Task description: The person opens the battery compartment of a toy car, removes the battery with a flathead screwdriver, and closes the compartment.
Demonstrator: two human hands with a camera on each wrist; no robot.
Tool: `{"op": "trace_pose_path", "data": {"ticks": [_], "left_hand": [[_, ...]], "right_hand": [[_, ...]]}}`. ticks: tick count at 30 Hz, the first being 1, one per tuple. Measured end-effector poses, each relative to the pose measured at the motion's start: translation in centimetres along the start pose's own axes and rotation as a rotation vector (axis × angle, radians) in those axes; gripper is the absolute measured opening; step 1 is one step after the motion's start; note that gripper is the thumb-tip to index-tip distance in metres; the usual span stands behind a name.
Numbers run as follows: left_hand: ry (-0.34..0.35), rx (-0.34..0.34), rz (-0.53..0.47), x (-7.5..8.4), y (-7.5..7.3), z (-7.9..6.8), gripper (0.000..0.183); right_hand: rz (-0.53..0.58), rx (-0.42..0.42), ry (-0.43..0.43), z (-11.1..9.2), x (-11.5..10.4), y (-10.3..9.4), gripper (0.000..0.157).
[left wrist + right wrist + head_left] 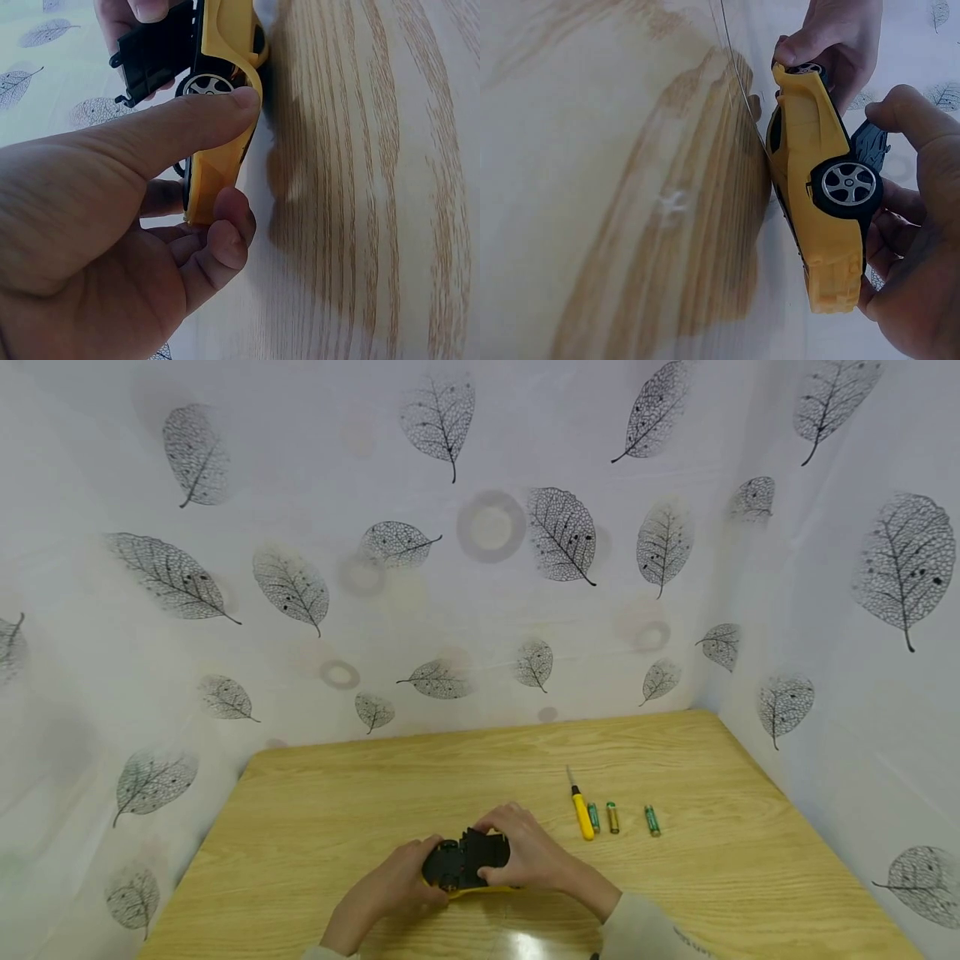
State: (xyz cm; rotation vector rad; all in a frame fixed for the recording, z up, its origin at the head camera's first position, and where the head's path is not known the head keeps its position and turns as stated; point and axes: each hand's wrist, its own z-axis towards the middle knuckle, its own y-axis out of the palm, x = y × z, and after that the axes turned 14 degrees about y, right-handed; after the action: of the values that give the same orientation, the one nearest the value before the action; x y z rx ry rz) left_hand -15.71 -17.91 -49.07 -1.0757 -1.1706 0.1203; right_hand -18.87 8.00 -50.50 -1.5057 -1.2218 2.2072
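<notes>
A yellow toy car lies upside down low over the table, its black underside facing up. My left hand grips one end, with the thumb along the side by a wheel and the other fingers curled round the end. Tilted up from the underside is a black battery cover with small tabs on its edge. My right hand pinches this cover, the thumb on one face and fingers behind it. Whether the cover is fully off the car cannot be told.
Right of the hands, a yellow-handled screwdriver lies on the wooden table. Beside it are a green battery, a gold-and-green battery and another green battery. A leaf-patterned curtain encloses the table's back and sides.
</notes>
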Motion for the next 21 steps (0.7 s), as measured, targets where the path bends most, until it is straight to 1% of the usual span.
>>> {"op": "trace_pose_path", "data": {"ticks": [11, 19, 21], "left_hand": [[0.014, 0.009, 0.015, 0.08, 0.04, -0.02, 0.073], [0.017, 0.007, 0.010, 0.28, -0.12, -0.12, 0.071], [0.021, 0.007, 0.011, 0.26, -0.12, -0.12, 0.071]], "right_hand": [[-0.006, -0.019, -0.031, 0.09, 0.29, 0.06, 0.047], [-0.041, -0.044, 0.010, 0.09, 0.36, 0.17, 0.050], [-0.050, -0.048, 0.006, 0.09, 0.43, 0.17, 0.050]]}}
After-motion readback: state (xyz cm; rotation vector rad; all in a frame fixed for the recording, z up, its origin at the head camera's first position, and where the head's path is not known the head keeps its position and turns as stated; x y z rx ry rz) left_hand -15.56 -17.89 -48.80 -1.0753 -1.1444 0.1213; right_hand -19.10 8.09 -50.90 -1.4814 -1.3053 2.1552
